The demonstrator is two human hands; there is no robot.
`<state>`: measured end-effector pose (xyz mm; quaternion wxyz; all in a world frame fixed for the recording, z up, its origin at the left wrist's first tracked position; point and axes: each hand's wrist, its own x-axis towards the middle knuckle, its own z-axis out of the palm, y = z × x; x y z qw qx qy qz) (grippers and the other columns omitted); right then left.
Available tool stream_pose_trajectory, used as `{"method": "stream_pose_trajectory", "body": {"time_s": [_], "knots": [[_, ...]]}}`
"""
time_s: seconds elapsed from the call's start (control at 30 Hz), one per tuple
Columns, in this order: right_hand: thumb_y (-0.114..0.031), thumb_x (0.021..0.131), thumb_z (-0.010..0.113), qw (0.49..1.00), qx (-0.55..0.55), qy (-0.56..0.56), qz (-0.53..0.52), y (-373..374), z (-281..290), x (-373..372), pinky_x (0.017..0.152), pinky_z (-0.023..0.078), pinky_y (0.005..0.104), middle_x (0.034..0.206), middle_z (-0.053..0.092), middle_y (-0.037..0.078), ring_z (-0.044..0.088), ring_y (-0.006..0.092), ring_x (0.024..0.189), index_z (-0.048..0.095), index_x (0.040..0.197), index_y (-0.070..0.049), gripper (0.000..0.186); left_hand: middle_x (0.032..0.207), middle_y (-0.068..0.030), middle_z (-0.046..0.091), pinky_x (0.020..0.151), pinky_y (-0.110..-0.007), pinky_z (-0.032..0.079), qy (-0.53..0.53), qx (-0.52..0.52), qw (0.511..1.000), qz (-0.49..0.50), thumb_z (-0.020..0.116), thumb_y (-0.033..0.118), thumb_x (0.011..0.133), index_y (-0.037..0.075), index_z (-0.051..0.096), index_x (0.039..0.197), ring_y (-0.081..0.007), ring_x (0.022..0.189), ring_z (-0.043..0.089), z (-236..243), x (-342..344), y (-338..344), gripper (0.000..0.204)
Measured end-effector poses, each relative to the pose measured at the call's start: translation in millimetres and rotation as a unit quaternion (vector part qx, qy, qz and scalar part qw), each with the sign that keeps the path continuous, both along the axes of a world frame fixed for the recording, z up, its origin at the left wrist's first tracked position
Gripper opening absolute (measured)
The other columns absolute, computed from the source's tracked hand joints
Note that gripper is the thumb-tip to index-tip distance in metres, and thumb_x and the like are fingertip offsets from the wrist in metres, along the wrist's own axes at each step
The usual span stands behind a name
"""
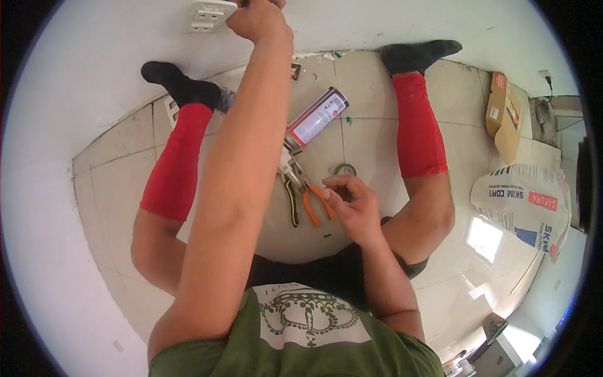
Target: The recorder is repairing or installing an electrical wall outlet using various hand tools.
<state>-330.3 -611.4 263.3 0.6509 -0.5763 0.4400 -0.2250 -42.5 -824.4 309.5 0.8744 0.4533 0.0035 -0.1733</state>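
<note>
Has the left hand (256, 20) up at the right end of a white rectangular plastic socket plate (204, 17) by the white wall (113, 63), with fingertips partly beyond the view's upper edge; cannot tell whether gripping it. Holds the right hand (357, 208) low above the beige tiled floor (370, 138), with thumb and forefinger curled to a narrow gap; cannot tell whether pinching something small. Has orange-handled metal pliers (309, 207) just left of that hand, near a white-labelled cylindrical can (319, 119).
</note>
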Motion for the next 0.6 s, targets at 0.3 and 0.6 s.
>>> {"method": "stream_pose_trajectory", "body": {"time_s": [0.3,0.6], "knots": [[-0.015,0.093,0.073,0.998,-0.008,0.042,0.051,2,4,3,0.074,0.053,0.0297,0.092,0.069,0.009,0.067,0.015,0.084,0.068,0.108,0.0,0.022,0.078,-0.0049,0.065,0.05,-0.024,0.045,-0.119,0.09,0.987,-0.055,0.061,0.0,0.097,0.002,0.062,0.093,-0.0103,0.06,0.057,-7,19,7,0.005],[-0.017,0.092,0.073,0.995,-0.046,0.049,0.08,2,1,3,0.074,0.054,0.0323,0.094,0.068,0.011,0.068,0.0204,0.081,0.069,0.109,-0.002,0.023,0.083,-0.0046,0.068,0.056,-0.022,0.046,-0.095,0.095,0.983,-0.126,0.063,0.004,0.097,0.004,0.066,0.095,-0.0105,0.064,0.06,0,20,25,0.003]]}}
